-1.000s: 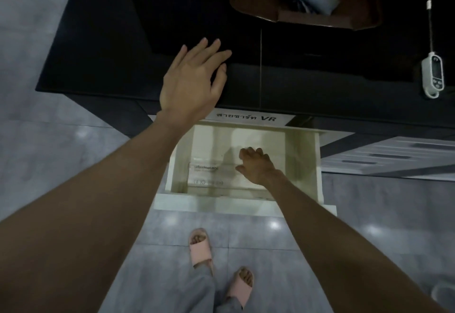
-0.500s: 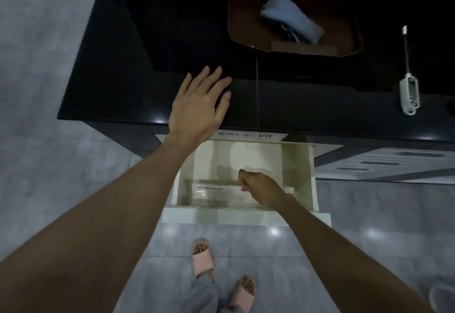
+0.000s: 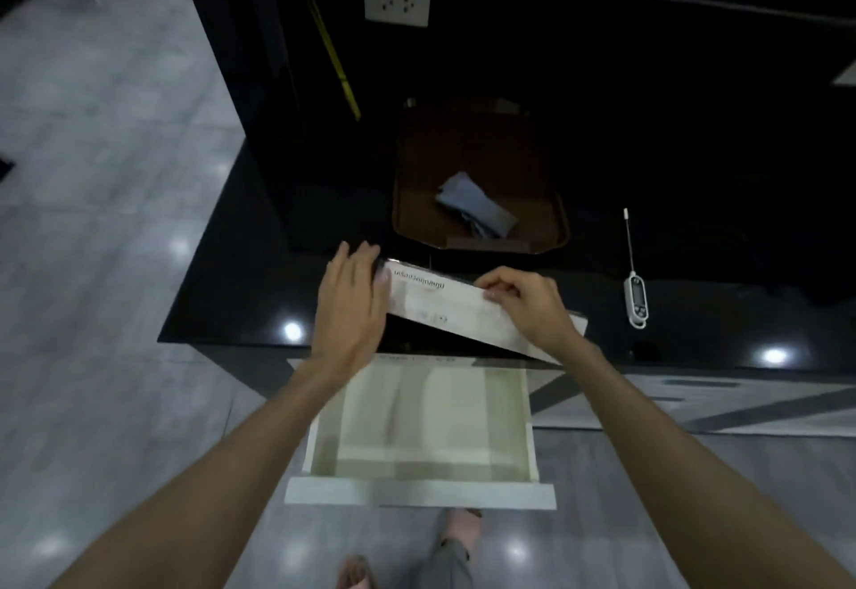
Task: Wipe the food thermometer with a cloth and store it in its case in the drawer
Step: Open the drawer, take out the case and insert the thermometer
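Currently both hands, left hand (image 3: 354,306) and right hand (image 3: 532,306), close on the case (image 3: 444,310) over the desk (image 3: 259,301); apparently light, stiff card. Thermometer (image 3: 636,296) lies apart; cloth (image 3: 477,206) untouched.

Grey polished floor tiles (image 3: 106,227), marked by bright reflections of ceiling lights. Glossy black countertop (image 3: 241,310), backed by a dark wall (image 3: 602,55). White double socket plate (image 3: 397,1), mounted on that wall. Yellow strip (image 3: 334,58), seen slanting left of the socket.
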